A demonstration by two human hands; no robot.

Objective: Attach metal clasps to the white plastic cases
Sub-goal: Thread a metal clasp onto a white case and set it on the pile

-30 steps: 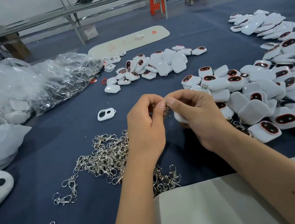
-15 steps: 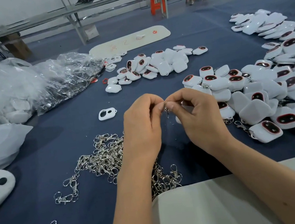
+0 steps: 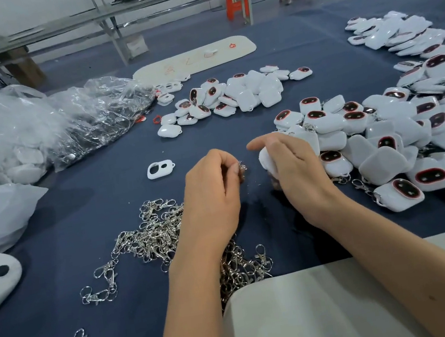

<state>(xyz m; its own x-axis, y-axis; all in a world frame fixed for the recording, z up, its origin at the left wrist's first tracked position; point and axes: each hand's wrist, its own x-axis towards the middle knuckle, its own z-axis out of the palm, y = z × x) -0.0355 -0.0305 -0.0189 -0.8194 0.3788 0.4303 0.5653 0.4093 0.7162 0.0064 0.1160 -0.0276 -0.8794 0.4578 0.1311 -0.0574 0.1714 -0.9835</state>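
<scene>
My left hand (image 3: 211,195) pinches a small metal clasp (image 3: 242,169) between thumb and fingertips, above the blue cloth. My right hand (image 3: 293,170) grips a white plastic case (image 3: 266,160) in its palm, with the index finger stretched out to the left. The clasp and the case sit a short gap apart. A heap of loose metal clasps (image 3: 153,235) lies below my left hand, partly hidden by my forearm. A large pile of white cases with dark red-rimmed windows (image 3: 384,145) spreads to the right of my right hand.
A second pile of cases (image 3: 234,95) lies further back, a third (image 3: 396,32) at far right. Clear plastic bags (image 3: 67,127) sit at left. A lone white frame piece (image 3: 160,169) lies on the cloth. A pale board (image 3: 307,313) covers the near edge.
My hands were joined at the fingertips over the clasp; now they have drawn apart, the right hand moving right with the case, the left keeping the clasp.
</scene>
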